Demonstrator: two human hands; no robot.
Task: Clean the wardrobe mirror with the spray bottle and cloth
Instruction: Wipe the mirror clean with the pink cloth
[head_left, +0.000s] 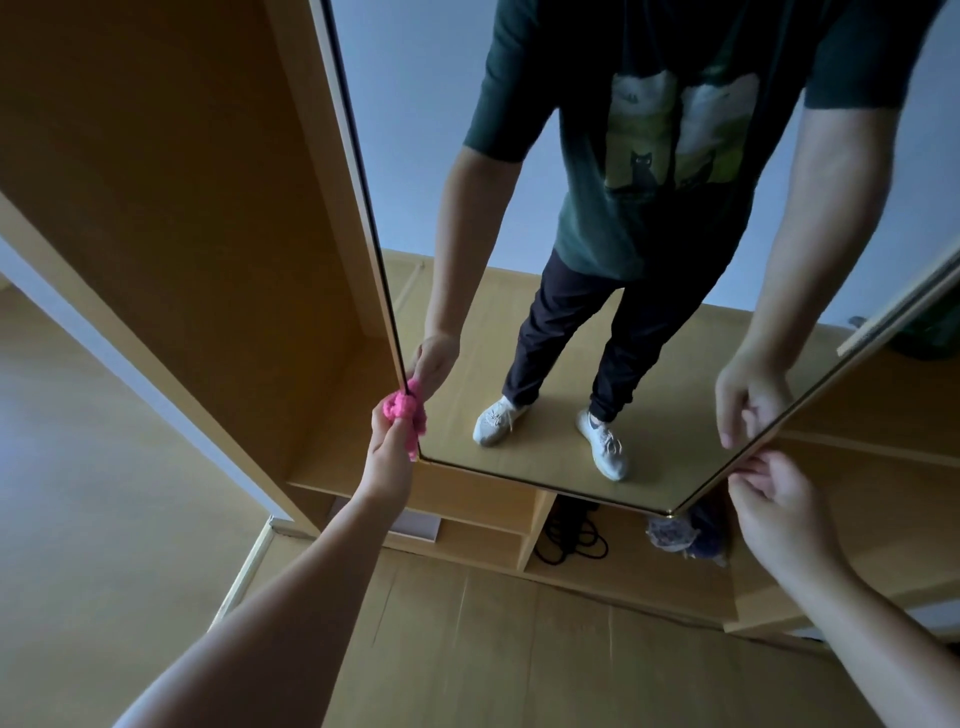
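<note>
The wardrobe mirror (519, 332) is a tall gold-framed panel hanging in front of me, reflecting my body and arms. My left hand (387, 460) is shut on a bunched pink cloth (402, 410), which presses against the mirror's left edge near its lower left corner. My right hand (774, 499) pinches the mirror's right frame edge near the lower right corner, fingers closed on the rim. No spray bottle is in view.
Behind the mirror is an open wooden wardrobe (208, 234) with low shelves. A black coiled cord (571, 540) and a bundle of fabric (675, 535) lie in the bottom compartments. Wooden floor (493, 649) lies below me.
</note>
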